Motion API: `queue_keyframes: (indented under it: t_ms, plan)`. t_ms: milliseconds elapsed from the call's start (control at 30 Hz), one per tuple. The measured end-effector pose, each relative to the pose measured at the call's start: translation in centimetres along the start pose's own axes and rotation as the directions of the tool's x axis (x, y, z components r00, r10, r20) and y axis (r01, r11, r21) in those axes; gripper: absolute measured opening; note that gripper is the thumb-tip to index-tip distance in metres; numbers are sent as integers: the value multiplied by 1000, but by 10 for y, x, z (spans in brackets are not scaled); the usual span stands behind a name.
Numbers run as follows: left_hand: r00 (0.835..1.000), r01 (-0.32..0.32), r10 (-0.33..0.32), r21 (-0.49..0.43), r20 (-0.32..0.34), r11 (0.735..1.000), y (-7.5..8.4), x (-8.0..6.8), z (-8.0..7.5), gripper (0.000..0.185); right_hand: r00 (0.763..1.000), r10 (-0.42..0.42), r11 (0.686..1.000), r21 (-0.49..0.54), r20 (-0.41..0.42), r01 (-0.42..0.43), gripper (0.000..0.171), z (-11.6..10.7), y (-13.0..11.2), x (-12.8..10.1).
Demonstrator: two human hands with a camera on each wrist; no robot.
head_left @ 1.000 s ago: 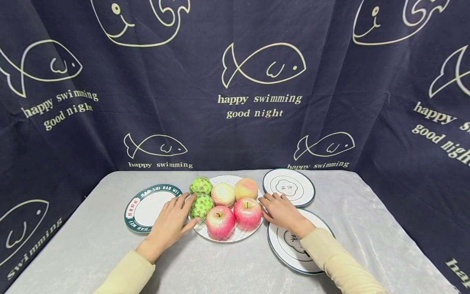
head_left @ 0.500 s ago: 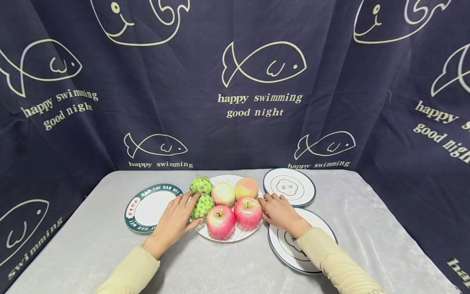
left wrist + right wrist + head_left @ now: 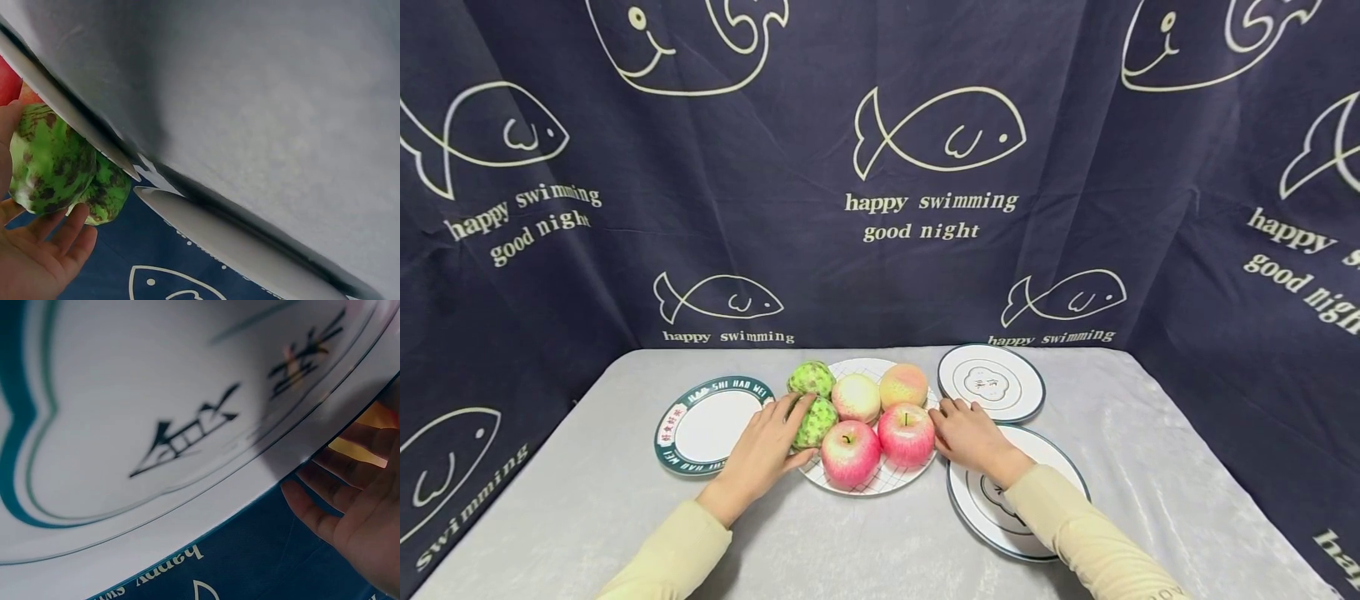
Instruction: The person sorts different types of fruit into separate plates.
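Observation:
My left hand (image 3: 763, 446) has its thumb and fingers round the nearer green custard apple (image 3: 815, 422), at the left side of a white checked plate (image 3: 891, 479). In the left wrist view, the thumb lies on one side of this custard apple (image 3: 53, 159) and the fingers on the other. A second custard apple (image 3: 810, 377) sits just behind it. Two red apples (image 3: 850, 454) and two peaches (image 3: 902, 385) share the plate. My right hand (image 3: 968, 435) rests at the plate's right rim beside the right apple (image 3: 907, 435), fingers loosely bent and holding nothing.
A green-rimmed plate (image 3: 673, 454) lies to the left, partly behind my left hand. On the right are two white plates with dark rims, one farther back (image 3: 1028, 392) and one nearer (image 3: 977, 529), under my right forearm. A dark fish-print curtain (image 3: 925, 292) surrounds the grey table (image 3: 850, 550).
My left hand has moved slightly right and its fingers have come farther over the nearer custard apple, with the thumb drawn in. The right hand has hardly moved. The fruit stays in place.

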State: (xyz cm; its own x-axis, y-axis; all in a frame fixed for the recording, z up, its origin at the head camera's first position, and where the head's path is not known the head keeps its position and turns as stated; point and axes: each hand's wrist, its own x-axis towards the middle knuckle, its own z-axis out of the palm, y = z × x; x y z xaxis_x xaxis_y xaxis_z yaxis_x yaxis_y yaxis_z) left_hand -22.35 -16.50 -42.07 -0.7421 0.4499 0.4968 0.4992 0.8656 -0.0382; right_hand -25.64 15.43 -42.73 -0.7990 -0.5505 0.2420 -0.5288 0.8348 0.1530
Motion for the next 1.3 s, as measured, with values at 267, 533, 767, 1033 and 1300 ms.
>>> queue_keyframes:
  t_ms: [267, 533, 767, 1033, 1300]
  plan:
    - [1000, -9, 9, -18, 7, 1000, -1, 2, 3, 81, 1000, -3, 1000, 3, -10, 3, 28, 1, 0, 0]
    - [1000, -18, 18, 2, 3, 1000, 0, 4, 2, 80, 1000, 0, 1000, 7, 4, 0, 29, 0, -1, 0]
    - [1000, -24, 25, 29, -12, 999, 0, 4, 2, 80, 1000, 6, 1000, 13, 18, -6, 29, -1, -2, 1]
    - [1000, -20, 21, 16, -14, 1000, 0, 2, 1, 80, 1000, 9, 1000, 15, 23, -9, 30, -1, -2, 1]
    - [1000, 4, -4, 13, 13, 1000, 0, 0, -3, 82, 1000, 3, 1000, 10, 21, -3, 30, -1, -2, 0]
